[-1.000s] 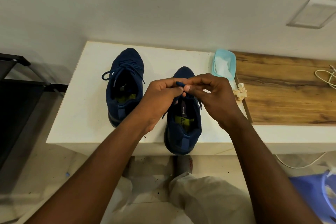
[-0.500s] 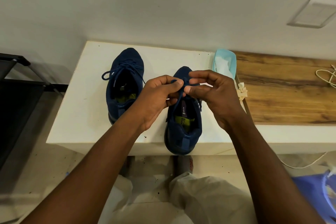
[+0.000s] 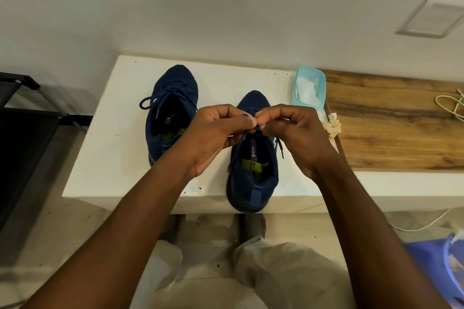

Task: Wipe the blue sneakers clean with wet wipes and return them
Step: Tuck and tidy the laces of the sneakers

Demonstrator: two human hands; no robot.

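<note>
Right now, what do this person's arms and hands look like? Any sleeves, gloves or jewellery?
The left forearm and right forearm are bare as far as the picture shows, with no sleeves in view. The left hand and right hand are bare too: no gloves, rings, watch or bands visible. The nails that show look short. Below the arms, pale creased trousers show.

Both blue sneakers [image 3: 173, 110] are matt knitted cloth with woven laces [image 3: 163, 98]. The desk [image 3: 120, 128] is smooth matt white, its right part grained wood [image 3: 391, 128]. The wipes tub [image 3: 310, 88] is pale translucent plastic.
</note>
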